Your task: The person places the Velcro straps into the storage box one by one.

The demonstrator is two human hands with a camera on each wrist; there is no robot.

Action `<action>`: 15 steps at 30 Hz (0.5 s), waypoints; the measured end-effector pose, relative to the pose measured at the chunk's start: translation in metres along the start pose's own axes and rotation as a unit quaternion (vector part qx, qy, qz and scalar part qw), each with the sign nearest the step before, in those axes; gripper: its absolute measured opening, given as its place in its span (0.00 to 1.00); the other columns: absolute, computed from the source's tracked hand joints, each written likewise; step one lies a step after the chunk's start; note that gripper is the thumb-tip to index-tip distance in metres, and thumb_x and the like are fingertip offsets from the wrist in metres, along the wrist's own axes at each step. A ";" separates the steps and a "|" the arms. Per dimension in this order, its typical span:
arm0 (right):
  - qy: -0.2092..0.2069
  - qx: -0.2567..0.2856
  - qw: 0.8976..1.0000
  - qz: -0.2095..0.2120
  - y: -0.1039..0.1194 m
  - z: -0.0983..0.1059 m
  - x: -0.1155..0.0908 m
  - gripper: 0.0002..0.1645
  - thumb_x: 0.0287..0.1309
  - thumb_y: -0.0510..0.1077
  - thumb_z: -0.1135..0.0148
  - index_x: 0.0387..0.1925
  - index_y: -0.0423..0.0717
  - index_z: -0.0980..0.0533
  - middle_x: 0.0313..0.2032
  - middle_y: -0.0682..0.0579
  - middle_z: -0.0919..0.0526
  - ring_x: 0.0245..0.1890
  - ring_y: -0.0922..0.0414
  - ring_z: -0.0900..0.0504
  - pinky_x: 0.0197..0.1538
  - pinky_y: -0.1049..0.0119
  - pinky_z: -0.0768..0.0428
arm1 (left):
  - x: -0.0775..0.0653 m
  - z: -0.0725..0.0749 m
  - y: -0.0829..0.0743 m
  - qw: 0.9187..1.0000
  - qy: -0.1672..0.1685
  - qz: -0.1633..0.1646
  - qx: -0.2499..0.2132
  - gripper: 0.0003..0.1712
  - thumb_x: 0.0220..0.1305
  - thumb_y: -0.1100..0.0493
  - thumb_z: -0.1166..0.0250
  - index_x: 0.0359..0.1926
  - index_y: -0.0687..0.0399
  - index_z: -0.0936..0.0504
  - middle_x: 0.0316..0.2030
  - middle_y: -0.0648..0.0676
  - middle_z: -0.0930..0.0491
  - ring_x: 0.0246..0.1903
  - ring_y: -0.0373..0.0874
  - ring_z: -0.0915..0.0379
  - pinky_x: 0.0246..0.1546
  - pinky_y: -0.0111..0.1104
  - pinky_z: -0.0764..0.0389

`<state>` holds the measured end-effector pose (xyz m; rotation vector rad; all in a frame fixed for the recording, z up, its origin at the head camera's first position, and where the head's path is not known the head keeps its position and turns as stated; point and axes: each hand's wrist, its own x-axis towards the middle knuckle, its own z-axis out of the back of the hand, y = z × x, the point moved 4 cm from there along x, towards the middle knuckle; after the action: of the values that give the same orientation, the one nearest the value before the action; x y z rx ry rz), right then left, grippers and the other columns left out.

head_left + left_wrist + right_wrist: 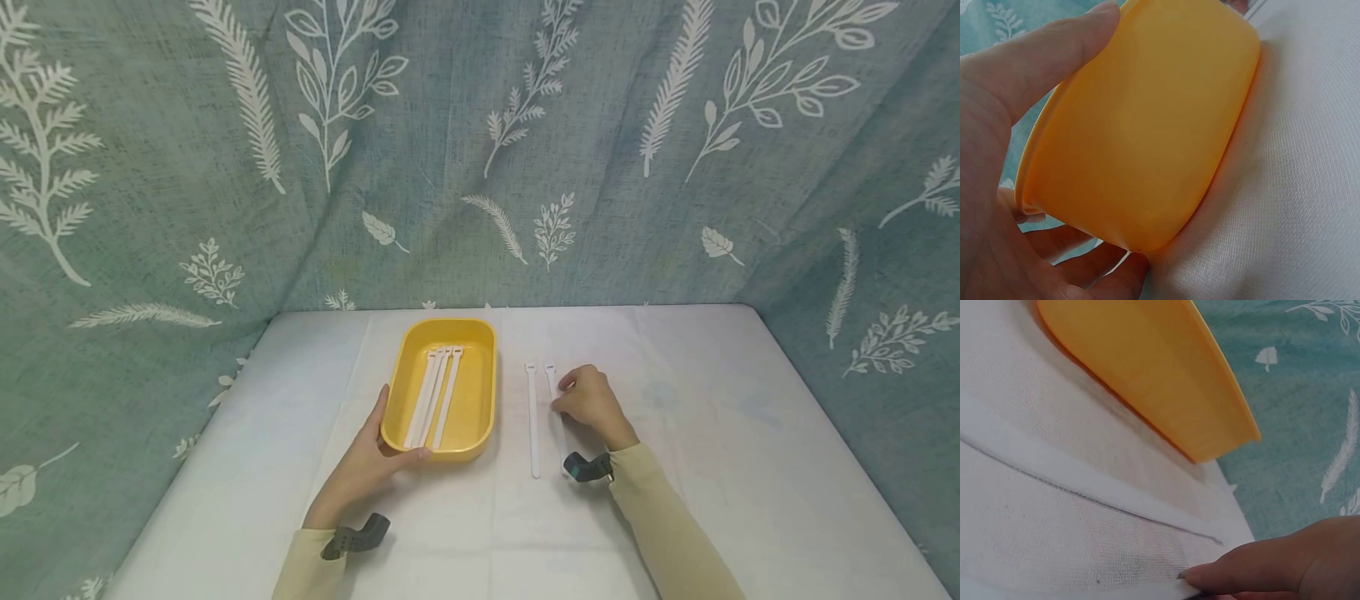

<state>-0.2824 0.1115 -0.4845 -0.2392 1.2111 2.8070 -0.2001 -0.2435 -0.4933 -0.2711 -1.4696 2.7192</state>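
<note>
My left hand (pixel 365 465) grips the near left corner of a yellow plastic tray (pixel 487 392), thumb over the near rim and fingers along the left side. Inside the tray lie several white cable straps (pixel 447 400) with slotted heads, roughly side by side. To the right of the tray, one white cable strap (pixel 533 425) lies straight on the cloth. Beside it, my right hand (pixel 595 404) pinches a second cable strap (pixel 1147 592) along its upper part, thumb at its edge. The right fingers hide part of that strap.
A white cloth (pixel 712 500) covers the table. Behind it and at both sides hangs a green-blue curtain (pixel 435 225) with white leaf prints. A dark wrist camera (pixel 358 535) sits on the left wrist, another wrist camera (pixel 587 467) on the right.
</note>
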 end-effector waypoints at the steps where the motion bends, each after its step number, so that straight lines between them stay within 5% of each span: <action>1: 0.001 0.000 1.000 0.001 0.000 0.000 0.000 0.21 0.49 0.36 0.24 0.47 0.32 0.16 0.40 0.40 0.12 0.33 0.53 0.15 0.38 0.63 0.14 | 0.000 0.000 0.000 1.000 0.000 0.000 -0.001 0.78 0.54 0.38 0.21 0.84 0.44 0.72 0.85 0.55 0.66 0.83 0.59 0.61 0.81 0.56 0.47; 15: 0.041 0.008 0.999 -0.003 -0.001 0.003 -0.001 0.15 0.55 0.35 0.31 0.45 0.35 0.15 0.29 0.47 0.12 0.27 0.56 0.16 0.32 0.69 0.19 | 0.000 0.001 0.001 1.000 0.000 0.004 0.003 0.78 0.52 0.37 0.21 0.84 0.42 0.71 0.85 0.53 0.66 0.84 0.58 0.64 0.82 0.57 0.51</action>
<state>-0.2818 0.1144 -0.4837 -0.3584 1.2462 2.8067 -0.1999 -0.2449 -0.4933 -0.2768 -1.4638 2.7283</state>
